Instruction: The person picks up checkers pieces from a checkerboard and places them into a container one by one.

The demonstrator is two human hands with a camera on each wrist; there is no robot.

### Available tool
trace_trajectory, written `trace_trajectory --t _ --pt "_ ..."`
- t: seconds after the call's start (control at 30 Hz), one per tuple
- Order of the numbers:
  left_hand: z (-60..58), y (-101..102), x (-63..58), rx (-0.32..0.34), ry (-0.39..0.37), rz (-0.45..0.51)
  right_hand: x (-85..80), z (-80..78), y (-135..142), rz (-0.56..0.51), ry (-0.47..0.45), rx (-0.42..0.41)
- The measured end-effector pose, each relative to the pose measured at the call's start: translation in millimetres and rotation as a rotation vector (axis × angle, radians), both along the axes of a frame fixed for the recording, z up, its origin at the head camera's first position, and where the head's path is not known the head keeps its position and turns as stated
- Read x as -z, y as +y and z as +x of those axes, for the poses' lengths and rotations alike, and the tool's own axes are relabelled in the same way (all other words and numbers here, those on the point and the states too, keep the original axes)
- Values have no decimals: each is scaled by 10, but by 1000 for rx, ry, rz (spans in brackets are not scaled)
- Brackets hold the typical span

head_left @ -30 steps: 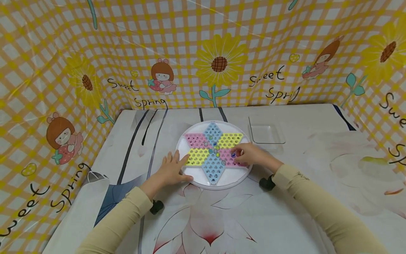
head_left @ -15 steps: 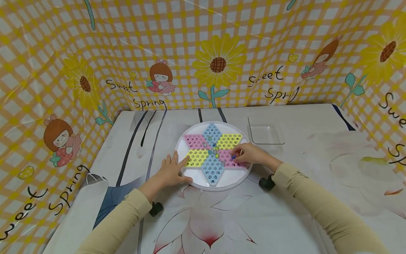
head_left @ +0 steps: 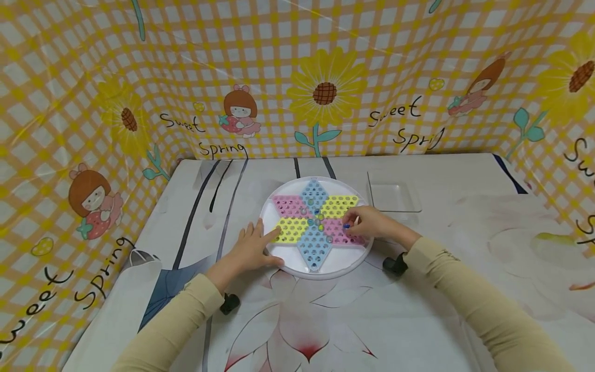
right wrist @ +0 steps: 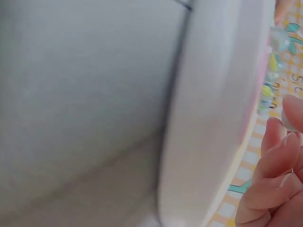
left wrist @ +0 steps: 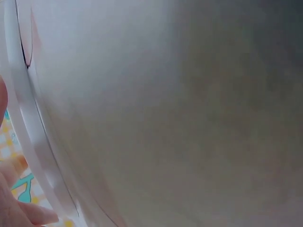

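Note:
A round white Chinese checkers board [head_left: 279,261] with a pink, yellow and blue star lies on the table. Several glass marbles [head_left: 321,217] sit around its middle. My left hand [head_left: 251,248] rests with spread fingers at the board's left rim, index fingertip over the yellow point and thumb along the near edge. Over the pink point on the right, my right hand [head_left: 364,223] pinches a dark blue marble [head_left: 346,226], partly hidden by the fingertips. Curled fingers [right wrist: 274,161] of that hand show past the board's edge in the right wrist view, where the blue marble is hidden.
A clear square plastic container [head_left: 395,197] stands behind and right of the board. Each wrist wears a black camera. A printed cloth [head_left: 321,139] with yellow checks surrounds the table at the back and sides. The tabletop [head_left: 297,320] has a flower print.
The blue marble shows less between the right fingertips than before. The left hand stays at the rim, and the head view has shifted slightly.

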State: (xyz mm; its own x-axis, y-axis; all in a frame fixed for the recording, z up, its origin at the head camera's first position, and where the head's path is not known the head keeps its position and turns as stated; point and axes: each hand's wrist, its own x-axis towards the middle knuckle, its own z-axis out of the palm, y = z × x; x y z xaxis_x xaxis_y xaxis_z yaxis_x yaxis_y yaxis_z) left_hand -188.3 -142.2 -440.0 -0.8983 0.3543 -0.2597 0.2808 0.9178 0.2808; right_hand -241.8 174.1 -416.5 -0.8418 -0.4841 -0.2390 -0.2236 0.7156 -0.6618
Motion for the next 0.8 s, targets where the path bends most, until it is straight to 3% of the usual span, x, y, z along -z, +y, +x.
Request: trace_trajectory --t 0.2,0.33,0.57,0.8 --pt "-44 -78 -5 51 37 -5 -144 -34 57 4 87 -19" --pt "-80 -136 -1 47 46 35 -252 -76 141 -4 117 -15" --pt "-144 -179 19 57 19 77 -517 -103 305 -21 89 56" --pt "-244 -220 9 105 9 92 -744 -163 521 -20 84 58"
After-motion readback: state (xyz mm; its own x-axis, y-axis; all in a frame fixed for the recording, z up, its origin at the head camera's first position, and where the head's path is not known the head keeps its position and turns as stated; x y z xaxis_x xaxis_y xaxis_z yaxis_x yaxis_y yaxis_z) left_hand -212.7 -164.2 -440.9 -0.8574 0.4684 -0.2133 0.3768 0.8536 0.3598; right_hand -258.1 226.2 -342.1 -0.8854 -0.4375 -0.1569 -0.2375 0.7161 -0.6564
